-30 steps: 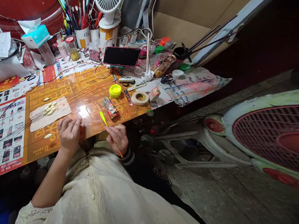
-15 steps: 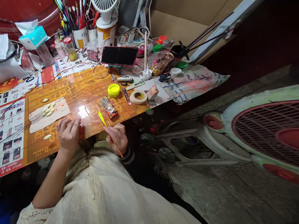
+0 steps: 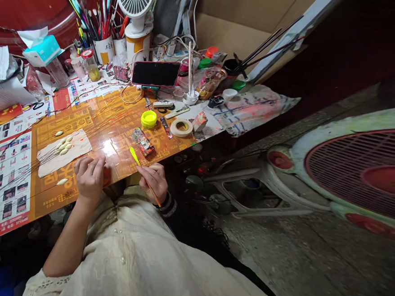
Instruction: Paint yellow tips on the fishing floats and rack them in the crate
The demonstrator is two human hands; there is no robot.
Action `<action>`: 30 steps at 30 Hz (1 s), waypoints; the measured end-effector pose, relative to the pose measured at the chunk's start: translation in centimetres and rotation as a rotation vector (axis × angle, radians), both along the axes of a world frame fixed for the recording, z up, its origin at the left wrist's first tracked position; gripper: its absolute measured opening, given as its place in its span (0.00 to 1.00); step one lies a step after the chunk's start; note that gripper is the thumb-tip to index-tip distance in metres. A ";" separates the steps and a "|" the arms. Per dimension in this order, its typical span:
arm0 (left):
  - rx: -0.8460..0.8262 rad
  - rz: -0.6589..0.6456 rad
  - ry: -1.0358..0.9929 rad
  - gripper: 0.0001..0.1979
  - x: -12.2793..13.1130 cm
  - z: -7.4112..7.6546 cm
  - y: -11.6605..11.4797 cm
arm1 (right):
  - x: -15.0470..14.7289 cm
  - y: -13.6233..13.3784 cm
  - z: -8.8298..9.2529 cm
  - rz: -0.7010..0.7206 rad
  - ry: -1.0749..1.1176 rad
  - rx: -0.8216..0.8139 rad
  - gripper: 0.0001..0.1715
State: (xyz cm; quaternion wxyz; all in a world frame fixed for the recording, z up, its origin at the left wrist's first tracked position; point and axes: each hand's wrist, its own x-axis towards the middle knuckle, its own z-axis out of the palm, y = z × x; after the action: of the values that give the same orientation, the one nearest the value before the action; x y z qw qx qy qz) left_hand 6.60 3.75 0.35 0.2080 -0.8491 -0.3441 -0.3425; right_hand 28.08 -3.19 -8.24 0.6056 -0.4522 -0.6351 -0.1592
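Head view: a person sits at a crowded work desk and looks down at both hands near the desk edge.

Right hand: the right hand (image 3: 153,184) makes a soft pinch, and its thumb and fingers grasp a thin float stem (image 3: 134,156).

Left hand: the left hand (image 3: 89,179) is above the orange printed sheet (image 3: 56,191), with fingers curved and well apart from the stem. I see nothing in it, but I cannot tell if a very thin thing is there.

Stem place: it slants over the desk edge, with the yellow-green tip pointing away from the person. The orange end shows below the right hand, near the dark striped cuff (image 3: 168,204).

Handling: by its look, the stem is very light, thin and stiff, so it may snap if bent. The tip paint may be wet, so the best hold seems a gentle fingertip pinch below the tip.

Around: pale spindle float bodies (image 3: 64,147) on wire stems lie on a cream cloth (image 3: 44,157). One loose float body (image 3: 62,182) lies just beside the left hand.

Change: the desk sits slightly further left in the view than one second ago, but both hands keep nearly the same pose.
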 end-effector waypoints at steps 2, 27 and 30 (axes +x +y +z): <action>0.022 -0.001 0.010 0.16 0.1 0.1 0.0 | 0.1 -0.1 -0.1 0.015 0.011 0.012 0.21; -0.055 0.002 -0.055 0.14 0.2 0.0 0.1 | 1.4 0.3 -0.7 -0.065 0.024 -0.009 0.26; -0.075 0.000 -0.066 0.14 0.1 0.0 0.1 | 1.4 0.3 -0.8 -0.069 0.034 -0.032 0.24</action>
State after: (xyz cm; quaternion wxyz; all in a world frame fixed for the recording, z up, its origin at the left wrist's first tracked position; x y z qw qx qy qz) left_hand 6.72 3.86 0.31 0.1644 -0.8446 -0.3634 -0.3571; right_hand 29.43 -2.90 -9.02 0.6031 -0.4860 -0.6114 -0.1620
